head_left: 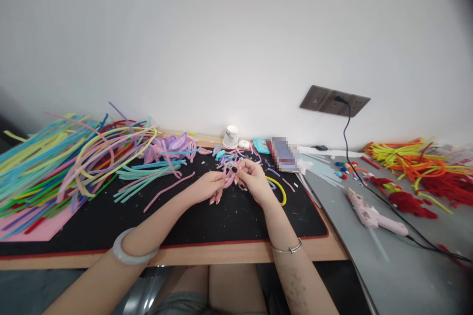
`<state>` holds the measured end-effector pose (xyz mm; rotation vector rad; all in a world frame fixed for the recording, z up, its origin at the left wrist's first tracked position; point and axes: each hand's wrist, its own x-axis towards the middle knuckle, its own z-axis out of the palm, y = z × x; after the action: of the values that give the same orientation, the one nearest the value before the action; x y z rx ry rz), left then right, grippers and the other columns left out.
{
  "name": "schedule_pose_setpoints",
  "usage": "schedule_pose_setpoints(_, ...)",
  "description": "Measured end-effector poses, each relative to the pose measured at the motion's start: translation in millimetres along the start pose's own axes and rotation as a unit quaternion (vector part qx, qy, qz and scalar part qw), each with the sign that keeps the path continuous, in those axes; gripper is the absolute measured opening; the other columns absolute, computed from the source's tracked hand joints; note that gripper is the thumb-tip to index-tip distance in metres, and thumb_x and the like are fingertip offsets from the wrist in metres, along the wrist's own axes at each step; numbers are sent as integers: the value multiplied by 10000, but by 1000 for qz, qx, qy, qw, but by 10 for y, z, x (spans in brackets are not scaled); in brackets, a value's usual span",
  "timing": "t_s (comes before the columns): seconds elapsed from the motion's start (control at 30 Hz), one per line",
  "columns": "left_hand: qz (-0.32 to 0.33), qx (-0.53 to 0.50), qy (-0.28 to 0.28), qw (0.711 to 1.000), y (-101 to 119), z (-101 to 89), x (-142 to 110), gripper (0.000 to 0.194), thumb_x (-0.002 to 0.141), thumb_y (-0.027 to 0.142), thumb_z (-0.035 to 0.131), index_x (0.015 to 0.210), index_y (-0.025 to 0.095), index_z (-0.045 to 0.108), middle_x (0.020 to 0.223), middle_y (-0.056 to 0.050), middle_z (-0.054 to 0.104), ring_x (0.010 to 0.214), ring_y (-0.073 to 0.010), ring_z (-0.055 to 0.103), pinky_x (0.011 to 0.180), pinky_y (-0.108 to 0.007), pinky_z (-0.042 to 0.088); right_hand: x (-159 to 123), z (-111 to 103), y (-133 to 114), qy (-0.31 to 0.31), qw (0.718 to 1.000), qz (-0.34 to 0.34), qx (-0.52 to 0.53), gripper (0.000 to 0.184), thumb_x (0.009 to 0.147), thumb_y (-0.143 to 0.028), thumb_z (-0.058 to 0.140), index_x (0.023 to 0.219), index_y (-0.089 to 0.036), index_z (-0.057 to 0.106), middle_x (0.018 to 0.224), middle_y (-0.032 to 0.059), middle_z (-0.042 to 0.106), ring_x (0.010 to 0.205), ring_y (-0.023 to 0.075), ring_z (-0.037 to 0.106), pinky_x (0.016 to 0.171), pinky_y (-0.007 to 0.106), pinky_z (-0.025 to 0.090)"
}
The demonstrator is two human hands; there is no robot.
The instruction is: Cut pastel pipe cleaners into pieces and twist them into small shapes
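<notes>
Over the black mat (221, 221), my left hand (211, 186) and my right hand (254, 180) meet around a pink pipe cleaner (228, 175) bent into loops. Fingers of both hands pinch it, and part of it is hidden behind them. Just beyond my hands lie short purple, blue and pink pipe cleaner pieces. A yellow pipe cleaner (281, 192) curves beside my right wrist. To the left of my left hand rests a long pink pipe cleaner (168, 190), near a bunch of mint-green pipe cleaners (135, 177).
A big heap of coloured pipe cleaners (74, 157) covers the left side. At the back stand a paper cup (231, 137) and a phone (284, 154). On the grey table to the right lies a pink glue gun (373, 215), its black cord (344, 133) running near a wall socket.
</notes>
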<state>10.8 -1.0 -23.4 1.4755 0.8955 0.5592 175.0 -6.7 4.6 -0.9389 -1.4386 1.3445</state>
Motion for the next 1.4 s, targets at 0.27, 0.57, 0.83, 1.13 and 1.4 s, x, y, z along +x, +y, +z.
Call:
schedule_pose_setpoints(0.27,16,13,-10,1000,100,16,-62,333,792,447,416,687,139,483,419,29,504,305,-53,392,332,-150,265,1,35,-21,0,1000,12,1,178,669,-285,631,647,-160,505,476,-49,500,362,57,422,357,176,353)
schedule_pose_setpoints(0.57,23,8,-49,999,106,31,-77,272,800,386,416,684,144,464,426,29,511,302,-51,394,328,-145,271,28,32,29,41,999,-4,6,146,630,-251,659,639,-142,563,805,21,601,454,32,427,368,164,302)
schedule_pose_setpoints(0.83,20,7,-69,997,147,42,-103,226,790,340,428,692,142,475,432,31,510,303,-49,397,327,-144,276,17,45,73,9,997,33,73,216,637,-286,670,638,-151,501,630,-7,600,384,29,382,365,166,289)
schedule_pose_setpoints(1.13,25,-10,-81,996,153,52,-100,284,790,394,435,681,137,489,437,23,511,313,-50,408,331,-147,272,32,71,100,40,987,76,139,266,539,-260,742,640,-146,524,577,-9,603,429,80,517,429,203,423)
schedule_pose_setpoints(1.4,29,-1,-98,995,180,58,-114,255,774,375,460,693,136,501,445,26,506,321,-51,414,339,-152,312,16,55,116,62,980,88,165,303,533,-222,751,677,-164,491,491,-51,546,398,72,512,409,174,406)
